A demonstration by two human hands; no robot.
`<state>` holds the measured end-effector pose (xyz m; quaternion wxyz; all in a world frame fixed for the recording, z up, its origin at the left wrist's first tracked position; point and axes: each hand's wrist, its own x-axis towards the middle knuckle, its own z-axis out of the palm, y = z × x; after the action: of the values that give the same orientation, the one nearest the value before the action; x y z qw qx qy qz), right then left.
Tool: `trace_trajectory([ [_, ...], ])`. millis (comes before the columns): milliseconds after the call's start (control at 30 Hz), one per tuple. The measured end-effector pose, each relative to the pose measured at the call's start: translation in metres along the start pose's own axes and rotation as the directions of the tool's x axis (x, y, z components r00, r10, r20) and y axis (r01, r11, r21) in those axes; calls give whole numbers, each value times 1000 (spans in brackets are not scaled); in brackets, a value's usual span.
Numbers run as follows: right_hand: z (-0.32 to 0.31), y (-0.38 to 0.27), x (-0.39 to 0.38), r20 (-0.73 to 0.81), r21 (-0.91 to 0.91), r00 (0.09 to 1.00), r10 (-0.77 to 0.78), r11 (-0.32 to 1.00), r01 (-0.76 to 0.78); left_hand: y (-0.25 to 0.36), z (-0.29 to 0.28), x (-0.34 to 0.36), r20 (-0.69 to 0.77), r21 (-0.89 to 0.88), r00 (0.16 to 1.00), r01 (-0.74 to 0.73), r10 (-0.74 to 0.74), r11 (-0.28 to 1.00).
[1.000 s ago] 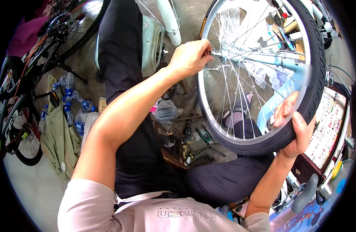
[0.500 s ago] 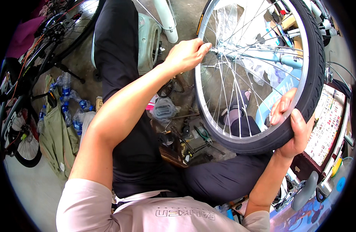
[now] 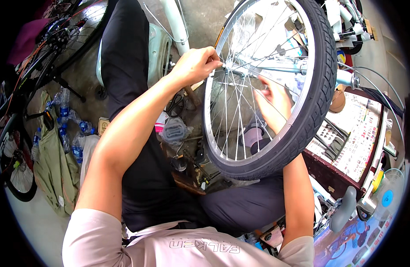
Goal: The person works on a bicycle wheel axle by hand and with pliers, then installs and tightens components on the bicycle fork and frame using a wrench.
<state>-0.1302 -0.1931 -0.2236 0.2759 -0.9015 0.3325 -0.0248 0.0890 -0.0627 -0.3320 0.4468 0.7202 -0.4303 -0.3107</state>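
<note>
A bicycle wheel (image 3: 321, 95) with a black knobby tyre, silver rim and thin spokes stands tilted in front of me above my thighs. At the near end of its hub (image 3: 231, 66), my left hand (image 3: 197, 64) is closed, thumb and fingers pinching the axle tip. My right hand (image 3: 276, 103) reaches behind the spokes, near the hub's other side. Its fingers are partly curled and apart, slightly blurred, with nothing visible between them. Spokes cross in front of that hand, and the tyre and rim cover its wrist. Beyond the hub runs a pale blue tube (image 3: 290, 66).
A printed sheet (image 3: 360, 129) with black rods lies on a dark red case at right. Lower right are a grey saddle (image 3: 343, 209) and a fan (image 3: 387, 198). Plastic bottles (image 3: 64, 109) and a green cloth (image 3: 53, 164) lie left, below another bicycle (image 3: 58, 53).
My right hand has let go of the tyre and rim and moved behind the spokes toward the hub. The wheel has shifted left, with my left hand still at the axle end.
</note>
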Motion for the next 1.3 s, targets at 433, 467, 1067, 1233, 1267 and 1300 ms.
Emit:
trace_trajectory([
  [433, 23, 57, 50, 186, -412, 933, -307, 838, 358, 6, 20, -3, -23, -70, 999, 39, -41, 997],
  [467, 21, 57, 49, 190, -391, 940, -283, 857, 337, 7, 23, -5, -58, -30, 998, -17, 15, 999],
  [1067, 29, 58, 43, 106, -393, 919, -380, 833, 390, 6, 37, 3, 237, -389, 838, 546, -492, 742],
  [1233, 31, 51, 43, 90, -371, 892, -443, 816, 443, 15, 13, -3, 269, -329, 807, 589, -525, 738],
  [1267, 32, 48, 45, 90, -369, 891, -445, 816, 444, 4, 23, 0, -71, 107, 950, 309, -303, 945],
  [1300, 32, 44, 45, 92, -389, 905, -416, 822, 417, 19, 8, -6, -1, 213, 982, 186, -191, 959],
])
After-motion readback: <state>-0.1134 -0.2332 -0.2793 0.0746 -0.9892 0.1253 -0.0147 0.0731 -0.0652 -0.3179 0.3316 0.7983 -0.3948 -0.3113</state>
